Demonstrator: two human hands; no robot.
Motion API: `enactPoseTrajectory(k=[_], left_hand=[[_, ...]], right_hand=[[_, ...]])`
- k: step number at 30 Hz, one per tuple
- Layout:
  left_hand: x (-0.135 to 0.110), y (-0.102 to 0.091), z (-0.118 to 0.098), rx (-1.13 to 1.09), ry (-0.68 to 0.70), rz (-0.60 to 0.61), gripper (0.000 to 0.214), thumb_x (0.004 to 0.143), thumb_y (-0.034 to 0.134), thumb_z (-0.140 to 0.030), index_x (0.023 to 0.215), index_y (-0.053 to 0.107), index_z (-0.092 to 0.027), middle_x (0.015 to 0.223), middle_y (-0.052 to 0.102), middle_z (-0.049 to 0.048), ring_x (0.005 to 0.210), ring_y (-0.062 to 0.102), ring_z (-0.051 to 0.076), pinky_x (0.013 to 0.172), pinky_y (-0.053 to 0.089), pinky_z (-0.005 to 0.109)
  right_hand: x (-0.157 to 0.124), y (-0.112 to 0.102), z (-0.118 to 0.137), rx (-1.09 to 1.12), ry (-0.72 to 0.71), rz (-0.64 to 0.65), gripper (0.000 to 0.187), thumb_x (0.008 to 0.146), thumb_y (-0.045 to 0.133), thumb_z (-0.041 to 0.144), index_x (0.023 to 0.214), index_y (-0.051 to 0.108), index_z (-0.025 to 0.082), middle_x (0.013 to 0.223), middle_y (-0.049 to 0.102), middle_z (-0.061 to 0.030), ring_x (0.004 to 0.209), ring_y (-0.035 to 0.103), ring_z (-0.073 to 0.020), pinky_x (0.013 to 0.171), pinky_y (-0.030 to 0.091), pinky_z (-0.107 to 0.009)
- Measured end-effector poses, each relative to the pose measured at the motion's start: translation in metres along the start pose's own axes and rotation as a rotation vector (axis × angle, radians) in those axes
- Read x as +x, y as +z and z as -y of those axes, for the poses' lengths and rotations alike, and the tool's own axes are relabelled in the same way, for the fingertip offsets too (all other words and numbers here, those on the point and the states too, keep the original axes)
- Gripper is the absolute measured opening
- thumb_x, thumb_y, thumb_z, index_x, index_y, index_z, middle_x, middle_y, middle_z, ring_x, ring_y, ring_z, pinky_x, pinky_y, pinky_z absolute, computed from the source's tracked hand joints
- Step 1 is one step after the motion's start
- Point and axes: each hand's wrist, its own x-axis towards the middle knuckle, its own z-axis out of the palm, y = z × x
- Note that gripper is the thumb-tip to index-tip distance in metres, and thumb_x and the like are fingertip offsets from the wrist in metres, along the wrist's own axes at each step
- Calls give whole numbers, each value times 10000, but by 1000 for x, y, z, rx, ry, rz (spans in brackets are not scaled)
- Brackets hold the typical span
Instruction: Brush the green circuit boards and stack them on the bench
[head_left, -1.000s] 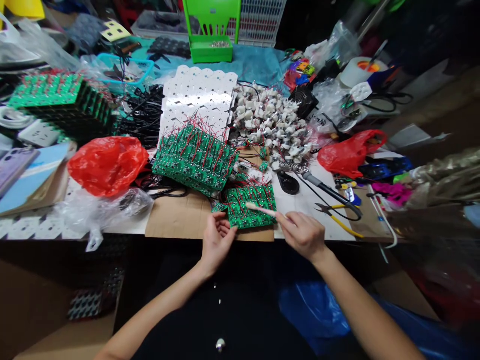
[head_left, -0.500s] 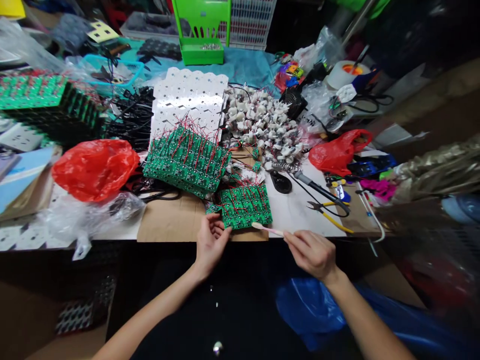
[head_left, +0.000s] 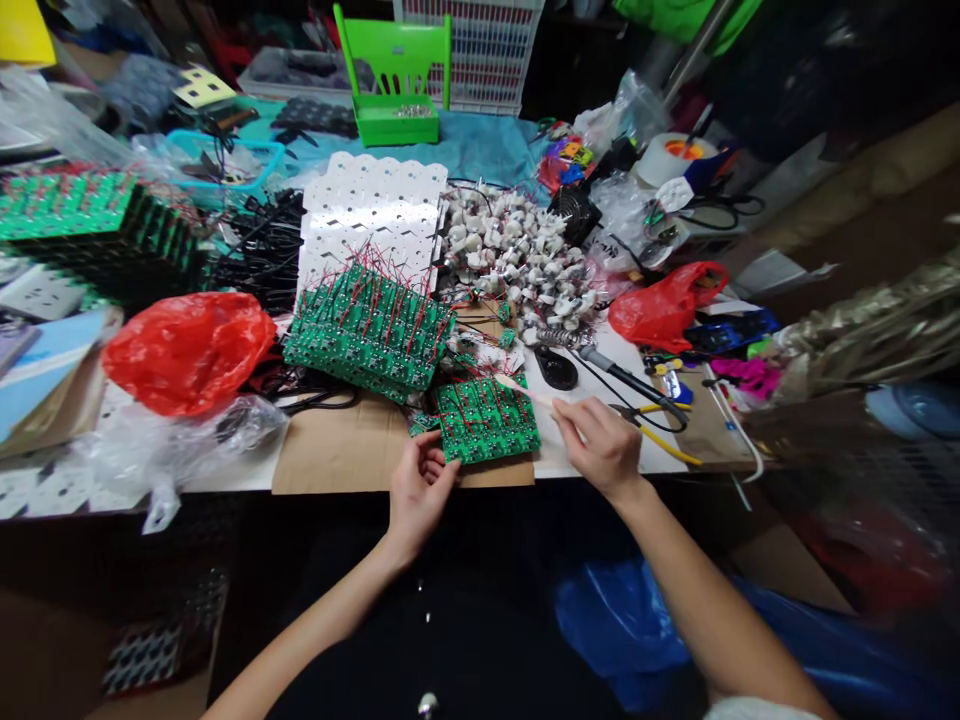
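A green circuit board [head_left: 491,430] with red wires lies at the front edge of the table on brown cardboard [head_left: 337,455]. My left hand [head_left: 420,485] grips its lower left corner between thumb and fingers. My right hand [head_left: 600,445] is closed around the handle of a toothbrush [head_left: 525,391], whose pale head is over the upper part of the board. Whether the bristles touch the board, I cannot tell. Just behind lies a stack of green circuit boards [head_left: 367,335] with red wires standing up, leaning against white punched sheets [head_left: 371,210].
Beside the right hand lie yellow-handled pliers [head_left: 664,440], a soldering iron [head_left: 630,380] and a black oval piece [head_left: 556,368]. Small white parts [head_left: 517,260] are heaped behind. A red plastic bag [head_left: 191,350] and more stacked boards [head_left: 75,215] stand at left.
My right hand has moved left and away from me, carrying the toothbrush head from the board's near edge to its far part. My left hand keeps hold of the corner.
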Motion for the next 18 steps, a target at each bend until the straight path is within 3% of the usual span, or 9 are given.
enactPoseTrajectory(k=[5, 8, 13, 18], left_hand=[[0, -2, 2, 6, 8, 23, 474, 826, 715, -338, 1237, 523, -200, 851, 579, -9, 673, 556, 110, 638, 483, 257], [0, -3, 2, 8, 12, 24, 476, 822, 722, -340, 1234, 527, -206, 840, 581, -13, 667, 555, 109, 638, 482, 255], [1, -4, -2, 19, 21, 17, 478, 806, 740, -338, 1220, 540, -208, 831, 584, -15, 675, 552, 109, 645, 479, 250], [-2, 0, -8, -65, -43, -5, 501, 755, 778, -333, 1178, 542, -202, 788, 579, -29, 676, 555, 107, 657, 478, 241]], right_hand=[[-69, -41, 0, 105, -16, 83, 220, 873, 685, 102, 1070, 714, 196, 732, 653, -4, 637, 580, -114, 639, 407, -245], [-86, -43, 5, 69, -26, 100, 238, 874, 676, 88, 1081, 720, 198, 721, 657, -7, 638, 580, -117, 643, 404, -249], [-43, -4, 6, -41, 87, 77, 185, 915, 632, 173, 1036, 758, 232, 695, 657, -25, 618, 574, -139, 575, 357, -277], [1, 36, 13, 334, 512, 30, 193, 949, 582, 345, 963, 716, 207, 838, 712, -67, 773, 672, -194, 674, 490, -289]])
